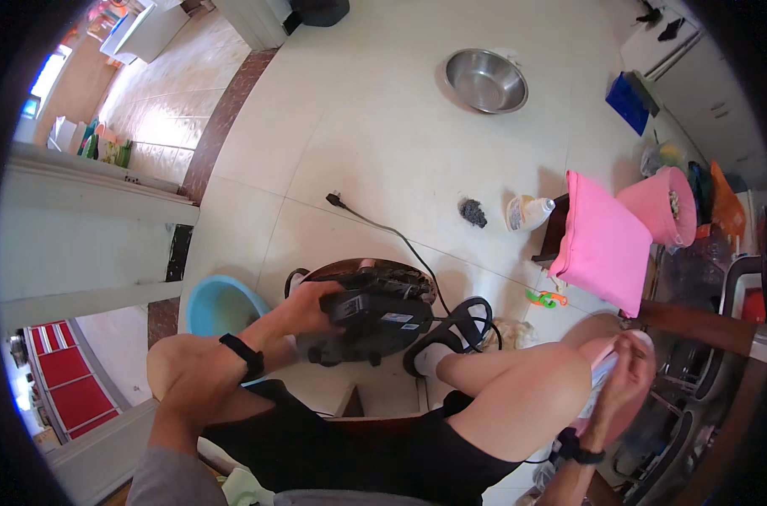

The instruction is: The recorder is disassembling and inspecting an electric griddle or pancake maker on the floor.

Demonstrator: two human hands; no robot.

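A round, dark electric appliance (379, 325) with labels on its casing and a black power cord (392, 228) stands tilted on the floor between my feet. My left hand (310, 308) is closed round its left upper edge. Off to the right, beyond my right knee, the fingers of my right hand (628, 371) are pinched together. They are at a pale, thin thing (604, 371) by a pink container (632, 413); what exactly they grip is partly hidden. The cord's plug (334, 200) lies loose on the tiles.
A light-blue basin (223, 308) stands left of my left leg. Ahead are a steel bowl (486, 81), a dark scouring pad (473, 212) and a spray bottle (528, 212). On the right are a pink cushioned stool (602, 244), a pink bin (666, 211) and green-orange scissors (546, 298).
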